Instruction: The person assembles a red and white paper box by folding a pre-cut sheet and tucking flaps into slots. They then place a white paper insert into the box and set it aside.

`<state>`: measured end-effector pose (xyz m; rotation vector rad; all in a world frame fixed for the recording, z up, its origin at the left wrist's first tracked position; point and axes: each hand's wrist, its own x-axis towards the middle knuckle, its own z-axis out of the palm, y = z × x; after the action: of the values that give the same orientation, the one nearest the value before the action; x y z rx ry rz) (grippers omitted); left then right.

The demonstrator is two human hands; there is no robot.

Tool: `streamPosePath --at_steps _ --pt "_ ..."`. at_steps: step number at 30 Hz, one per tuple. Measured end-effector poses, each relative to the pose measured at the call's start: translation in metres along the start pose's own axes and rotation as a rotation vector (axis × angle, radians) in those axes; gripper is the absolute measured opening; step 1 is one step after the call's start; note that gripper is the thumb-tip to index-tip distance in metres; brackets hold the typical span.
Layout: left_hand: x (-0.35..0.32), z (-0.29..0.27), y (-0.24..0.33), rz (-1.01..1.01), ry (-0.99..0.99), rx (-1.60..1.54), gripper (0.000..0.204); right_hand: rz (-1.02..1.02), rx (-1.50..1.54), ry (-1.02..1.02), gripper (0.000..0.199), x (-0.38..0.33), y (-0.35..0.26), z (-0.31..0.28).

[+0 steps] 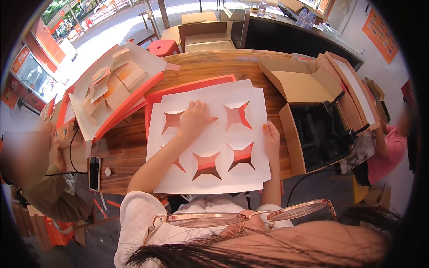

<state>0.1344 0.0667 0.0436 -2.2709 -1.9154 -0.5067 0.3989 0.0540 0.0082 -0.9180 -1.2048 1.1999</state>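
A white cardboard sheet (190,147) with several star-shaped cutouts lies in front of me, slightly tilted, over a shallow red box (191,87). Red and brown show through its openings. My left hand (195,119) rests on the sheet's far middle, fingers bent down and thumb apart, holding nothing. Thin slits show in the card beside its thumb, and the hand covers the rest of that spot. At the right edge, my right hand (271,139) grips the sheet, thumb along the rim; its other fingers are partly hidden.
An open box (154,82) with folded card pieces stands at the left on the wooden table (214,64). A phone (94,173) lies near the left edge. A brown carton (292,138) with black contents sits at the right. One person is at each side.
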Motion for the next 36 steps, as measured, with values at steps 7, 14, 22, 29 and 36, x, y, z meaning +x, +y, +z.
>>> streamPosePath --at_steps 7,14,22,29,36 --pt "-0.002 -0.057 -0.016 -0.032 0.106 -0.342 0.046 0.102 0.118 0.032 0.023 0.002 -0.006 0.000" --pt "-0.059 -0.151 -0.016 -0.028 0.360 -0.392 0.040 0.095 0.132 0.114 0.022 0.001 0.001 -0.011" --pt "-0.122 -0.118 -0.075 -0.589 0.146 -0.661 0.038 0.113 0.152 0.277 0.025 0.006 0.019 -0.023" --pt "-0.131 -0.093 -0.089 -0.653 0.092 -0.949 0.040 0.089 0.319 0.281 0.028 0.000 -0.005 -0.008" --pt "-0.141 -0.117 -0.076 -0.485 0.030 -1.392 0.036 0.082 0.170 0.153 0.040 0.000 -0.022 -0.011"
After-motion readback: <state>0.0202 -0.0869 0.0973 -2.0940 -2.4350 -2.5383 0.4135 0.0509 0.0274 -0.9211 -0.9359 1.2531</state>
